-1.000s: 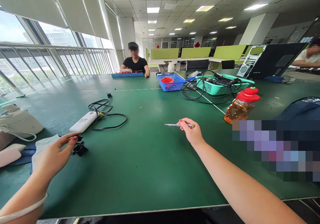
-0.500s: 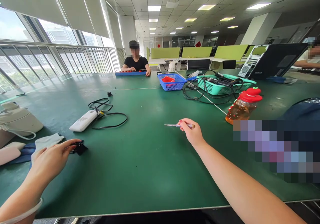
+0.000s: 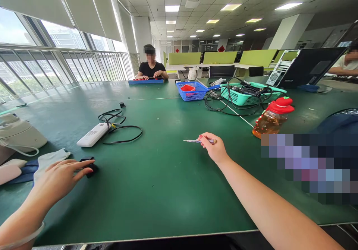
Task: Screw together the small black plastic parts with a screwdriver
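My left hand [image 3: 57, 177] reaches over a small black object [image 3: 93, 170] at the left of the green table [image 3: 156, 201]. Thumb and index finger are around the object, which is partly hidden by them; its exact kind does not show. Near the middle of the table, my right hand [image 3: 214, 148] pinches a slim screwdriver [image 3: 191, 141] with a see-through body. The thin tip points left, and the brownish end sticks out by the index finger.
Beyond my left hand lies a white power bank [image 3: 93, 134] with a black cable [image 3: 134, 127]. A red-lidded bottle [image 3: 271, 119], a blue basket [image 3: 192, 93] and a green basket of cables [image 3: 240, 99] stand right. Across the table sits a person [image 3: 152, 70].
The left fingers have shifted on the black object: the thumb now shows in front, and the object has turned slightly. My right hand and the screwdriver have hardly moved.
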A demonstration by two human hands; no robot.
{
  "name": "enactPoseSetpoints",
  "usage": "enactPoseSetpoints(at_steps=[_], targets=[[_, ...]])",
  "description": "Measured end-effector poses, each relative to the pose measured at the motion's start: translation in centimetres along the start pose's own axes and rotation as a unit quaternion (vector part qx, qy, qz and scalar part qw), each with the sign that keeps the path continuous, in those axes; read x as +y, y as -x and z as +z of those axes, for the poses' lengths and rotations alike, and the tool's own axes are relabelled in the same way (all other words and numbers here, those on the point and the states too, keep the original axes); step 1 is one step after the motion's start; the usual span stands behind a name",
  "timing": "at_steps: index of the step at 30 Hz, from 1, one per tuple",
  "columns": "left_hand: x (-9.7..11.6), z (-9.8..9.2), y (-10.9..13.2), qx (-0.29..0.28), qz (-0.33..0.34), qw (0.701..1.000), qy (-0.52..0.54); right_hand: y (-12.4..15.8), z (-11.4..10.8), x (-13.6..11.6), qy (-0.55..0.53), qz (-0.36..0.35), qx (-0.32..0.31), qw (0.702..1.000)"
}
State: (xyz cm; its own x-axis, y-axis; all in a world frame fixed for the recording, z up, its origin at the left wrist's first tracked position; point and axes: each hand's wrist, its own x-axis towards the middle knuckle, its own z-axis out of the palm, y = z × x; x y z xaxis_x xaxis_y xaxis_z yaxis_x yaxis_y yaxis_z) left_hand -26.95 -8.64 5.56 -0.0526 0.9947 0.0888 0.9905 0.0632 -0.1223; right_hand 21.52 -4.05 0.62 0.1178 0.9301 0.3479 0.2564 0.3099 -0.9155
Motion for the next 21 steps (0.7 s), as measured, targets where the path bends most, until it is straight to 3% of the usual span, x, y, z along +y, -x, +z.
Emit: enactPoseSetpoints(at_steps=[2, 5, 10, 14, 21], targets=[[-0.2, 0.1, 0.0, 0.04, -0.003, 0.999, -0.004, 0.0, 0.0, 0.0, -0.001, 0.0, 0.0, 1.0], [-1.1, 0.7, -0.4, 0.05, -0.022, 0.998, 0.03, 0.0, 0.0, 0.0, -0.002, -0.002, 0.0, 1.0], [-2.1, 2.0, -0.6, -0.016, -0.017, 0.998, 0.05, 0.0, 0.0, 0.0, 0.0, -0.013, 0.001, 1.0], [-1.9, 2.3, -0.3, -0.053, -0.054, 0.996, 0.047, 0.0, 0.1, 0.1, -0.006, -0.005, -0.006, 1.0], [-0.4, 0.7, 0.5, 0.008, -0.094, 0.993, 0.067, 0.0, 0.0, 0.2, -0.008, -0.013, -0.013, 1.0]])
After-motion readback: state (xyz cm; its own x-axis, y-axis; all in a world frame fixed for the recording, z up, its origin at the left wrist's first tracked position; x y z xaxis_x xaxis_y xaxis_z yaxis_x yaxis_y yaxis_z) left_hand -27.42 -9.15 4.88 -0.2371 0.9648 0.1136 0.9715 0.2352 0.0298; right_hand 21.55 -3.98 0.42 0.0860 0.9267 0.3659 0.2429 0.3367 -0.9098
